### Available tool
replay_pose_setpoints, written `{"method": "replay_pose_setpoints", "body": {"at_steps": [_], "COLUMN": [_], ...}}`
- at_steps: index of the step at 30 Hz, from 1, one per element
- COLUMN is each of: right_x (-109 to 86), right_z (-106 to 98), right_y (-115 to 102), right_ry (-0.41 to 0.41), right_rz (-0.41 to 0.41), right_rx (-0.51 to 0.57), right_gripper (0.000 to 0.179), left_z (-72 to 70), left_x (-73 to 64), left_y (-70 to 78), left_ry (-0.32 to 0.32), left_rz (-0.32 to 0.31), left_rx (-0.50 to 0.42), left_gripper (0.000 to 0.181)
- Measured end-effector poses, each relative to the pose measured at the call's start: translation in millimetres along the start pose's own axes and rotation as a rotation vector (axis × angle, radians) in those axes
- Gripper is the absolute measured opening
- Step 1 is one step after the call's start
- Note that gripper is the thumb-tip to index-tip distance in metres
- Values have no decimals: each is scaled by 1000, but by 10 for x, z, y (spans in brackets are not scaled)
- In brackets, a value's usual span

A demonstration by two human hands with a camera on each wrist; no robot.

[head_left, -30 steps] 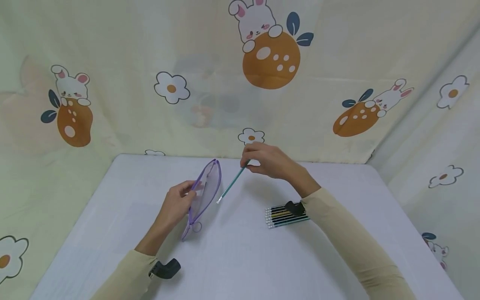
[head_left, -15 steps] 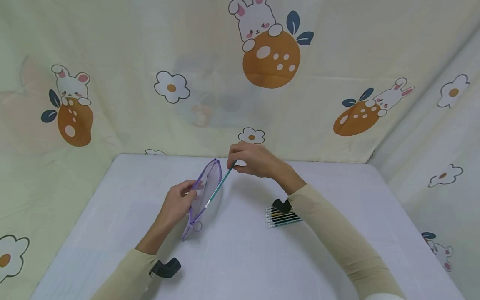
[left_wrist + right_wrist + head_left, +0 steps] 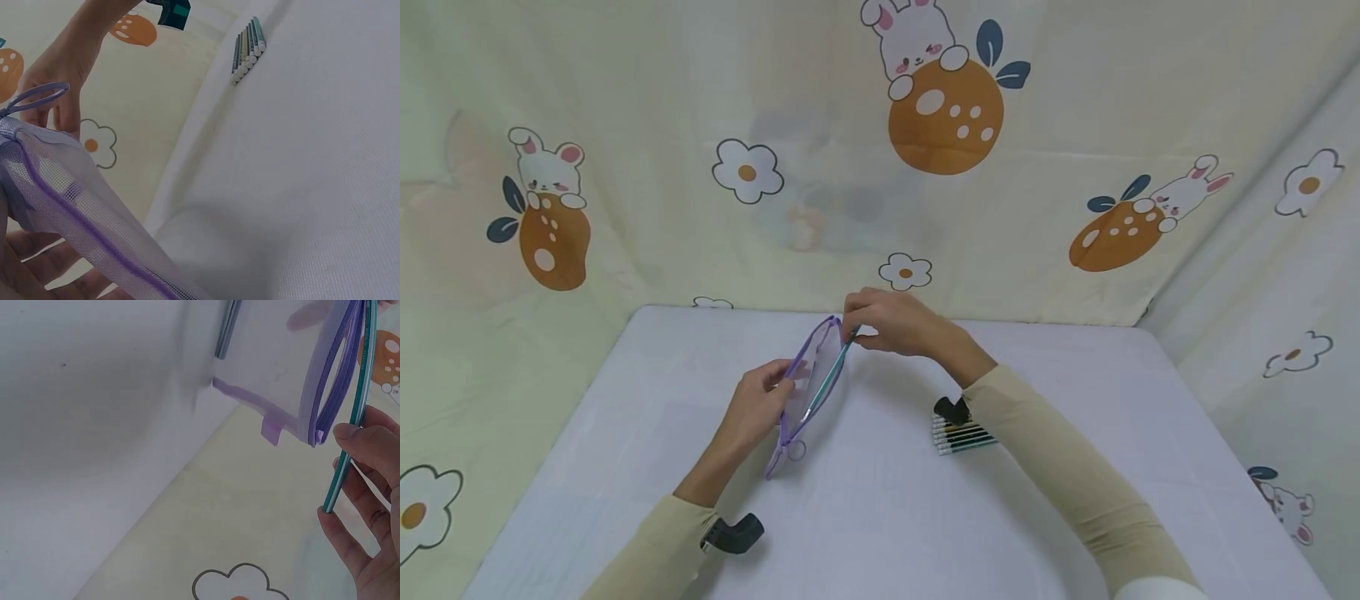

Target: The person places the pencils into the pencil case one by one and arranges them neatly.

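Note:
My left hand [image 3: 762, 402] holds a purple-edged mesh zipper pouch [image 3: 269, 362] upright above the table, its zip side spread apart. Between thumb and fingers, my right hand [image 3: 891, 321] pinches a teal pencil [image 3: 830, 379] near its upper end. Slanting down, the pencil has its white eraser end in the pouch's mouth in the head view. In the right wrist view, dark pencils [image 3: 227, 331] show through the mesh near the bottom of the pouch. A small loop strap [image 3: 40, 97] sticks out from one end of the pouch in the left wrist view.
A row of several pencils [image 3: 962, 437] with white eraser ends lies on the white table [image 3: 880, 517], partly under the right wrist's camera [image 3: 951, 410]. Behind the table hangs a cream curtain [image 3: 820, 83] printed with rabbits and flowers.
My right hand has moved left with the teal pencil, bringing its eraser end from beside the pouch into the mouth. The left hand and pouch have stayed nearly still.

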State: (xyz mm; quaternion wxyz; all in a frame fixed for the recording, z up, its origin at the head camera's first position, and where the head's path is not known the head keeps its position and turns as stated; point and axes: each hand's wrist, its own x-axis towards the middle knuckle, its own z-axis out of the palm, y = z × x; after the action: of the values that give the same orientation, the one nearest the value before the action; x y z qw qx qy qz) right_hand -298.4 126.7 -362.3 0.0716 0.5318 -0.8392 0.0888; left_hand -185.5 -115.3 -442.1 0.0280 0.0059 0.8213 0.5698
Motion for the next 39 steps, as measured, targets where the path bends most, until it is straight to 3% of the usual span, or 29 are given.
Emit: {"method": "replay_pose_setpoints", "body": {"at_steps": [24,33,39], "right_x": [191,74,-108], "right_z": [170,173,120], "right_y": [-231,-152,-58], "right_ry": [-104,-10,-2], "right_rz": [-62,-100,-40], "right_rx": [53,80,108], "right_gripper": [15,22,24], "left_z": [3,-4,-29], "left_x": [11,-2,-18], "left_y": [12,23,12], "left_ry": [-16,-10,-3], "left_rz": [-6,10,25], "left_rx": [-23,-6,-2], "left_gripper": [36,36,37]}}
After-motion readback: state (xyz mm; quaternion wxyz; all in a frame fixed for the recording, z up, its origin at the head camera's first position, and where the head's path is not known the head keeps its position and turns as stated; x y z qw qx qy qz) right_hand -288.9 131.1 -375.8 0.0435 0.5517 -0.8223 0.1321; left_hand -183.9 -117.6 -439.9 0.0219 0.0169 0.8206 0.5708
